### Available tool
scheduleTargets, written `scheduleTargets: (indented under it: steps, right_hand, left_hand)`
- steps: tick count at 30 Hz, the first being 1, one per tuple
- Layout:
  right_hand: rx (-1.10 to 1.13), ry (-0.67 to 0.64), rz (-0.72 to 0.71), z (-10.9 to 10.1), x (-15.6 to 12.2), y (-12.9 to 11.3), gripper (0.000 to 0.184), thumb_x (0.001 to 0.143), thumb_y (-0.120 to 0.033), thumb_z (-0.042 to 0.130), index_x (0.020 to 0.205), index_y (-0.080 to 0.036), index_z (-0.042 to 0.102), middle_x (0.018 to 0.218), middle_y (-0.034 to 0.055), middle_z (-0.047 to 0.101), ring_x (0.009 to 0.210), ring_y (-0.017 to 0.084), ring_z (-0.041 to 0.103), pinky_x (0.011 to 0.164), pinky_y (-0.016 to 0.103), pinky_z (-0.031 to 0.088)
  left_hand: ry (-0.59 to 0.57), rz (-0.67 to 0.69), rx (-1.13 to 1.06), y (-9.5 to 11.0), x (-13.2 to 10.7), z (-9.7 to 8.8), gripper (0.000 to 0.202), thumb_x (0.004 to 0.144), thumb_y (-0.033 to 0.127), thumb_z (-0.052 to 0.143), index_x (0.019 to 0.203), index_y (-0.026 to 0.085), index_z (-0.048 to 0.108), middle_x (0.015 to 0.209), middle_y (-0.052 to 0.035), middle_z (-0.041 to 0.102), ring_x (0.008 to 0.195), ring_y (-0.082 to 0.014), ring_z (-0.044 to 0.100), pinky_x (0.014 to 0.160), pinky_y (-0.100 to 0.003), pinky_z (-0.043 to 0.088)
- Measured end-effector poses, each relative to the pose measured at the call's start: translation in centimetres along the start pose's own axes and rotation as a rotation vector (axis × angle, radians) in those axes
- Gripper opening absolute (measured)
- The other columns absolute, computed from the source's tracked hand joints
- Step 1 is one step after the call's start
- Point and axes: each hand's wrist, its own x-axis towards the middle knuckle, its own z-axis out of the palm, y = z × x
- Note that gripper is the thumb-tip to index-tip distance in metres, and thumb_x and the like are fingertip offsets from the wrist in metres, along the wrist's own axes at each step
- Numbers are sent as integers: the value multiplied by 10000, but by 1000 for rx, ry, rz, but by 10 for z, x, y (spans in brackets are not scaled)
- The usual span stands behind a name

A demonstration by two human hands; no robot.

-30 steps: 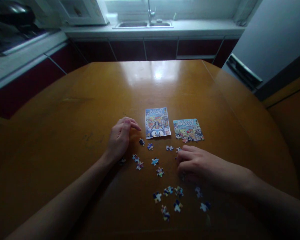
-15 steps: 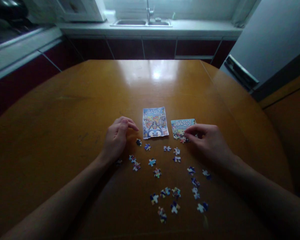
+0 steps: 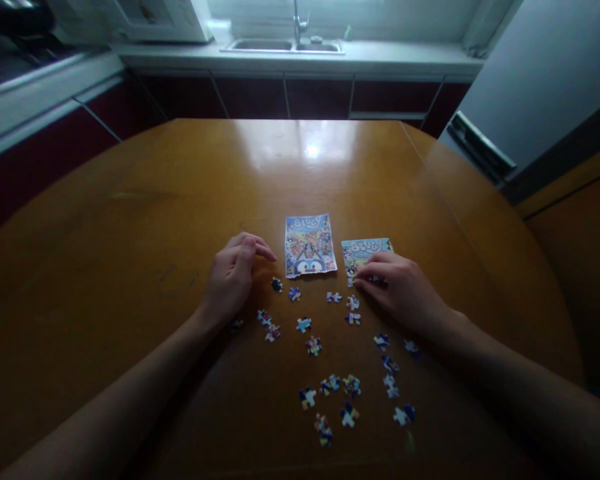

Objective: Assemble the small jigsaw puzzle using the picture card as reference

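- Brown wooden counter (image 3: 180,193): loose puzzle pieces (image 3: 349,415) scattered toward near edge.
- Right hand (image 3: 393,283): fingers bunched at near-left corner of joined puzzle (image 3: 361,247); can't tell if gripping.
- Left hand (image 3: 235,270): loosely open, near picture sheet (image 3: 310,243).
- Sink (image 3: 263,45) beyond far edge.

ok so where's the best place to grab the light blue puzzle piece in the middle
Probably by its opposite edges, pinched from above with the right hand coming in from the right. The light blue piece looks flat, with knobs jutting out to pinch; bare table lies to its right, while another piece sits close on its near side.
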Motion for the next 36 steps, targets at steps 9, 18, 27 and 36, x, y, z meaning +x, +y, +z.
scheduleTargets:
  steps: [9, 18, 27, 36]
  right_hand:
    - [-49, 40, -109, -7, -2, 3, 130, 896, -189, 636, 884, -229, 758, 935, 65, 660, 874, 201, 581, 768, 347, 485]
    - [-138, -23, -158, -5, -3, 4, 206, 928, -213, 601, 881, -260, 796, 963, 76, 654, 923, 221, 548, 779, 364, 481]
    - [-64, -37, -132, -5, -2, 8, 201, 898, -178, 620, 893, -255, 806, 948, 80, 660, 927, 229, 548, 809, 384, 491]
    - [37, 123, -31, -4, 2, 16, 172, 860, -165, 679, 877, -278, 807, 911, 57, 642, 898, 218, 550, 797, 383, 486]
  left_hand:
    - [6, -8, -24, -4, -1, 0, 496, 1033, 385, 372, 718, 201, 708, 906, -52, 639, 890, -181, 597, 878, -345, 466]
    - [0, -8, -25, -3, 0, 0, 498, 1024, 381, 376, 705, 186, 705, 887, -57, 639, 874, -182, 597, 863, -342, 468]
    - [4, -16, 3, -4, 0, 0, 502, 1018, 390, 368, 703, 198, 708, 906, -66, 653, 861, -197, 595, 825, -356, 476]
    - [-6, -2, 23, 1, 0, -1, 485, 1015, 364, 371, 699, 200, 700, 903, -63, 654, 890, -206, 601, 854, -365, 472]
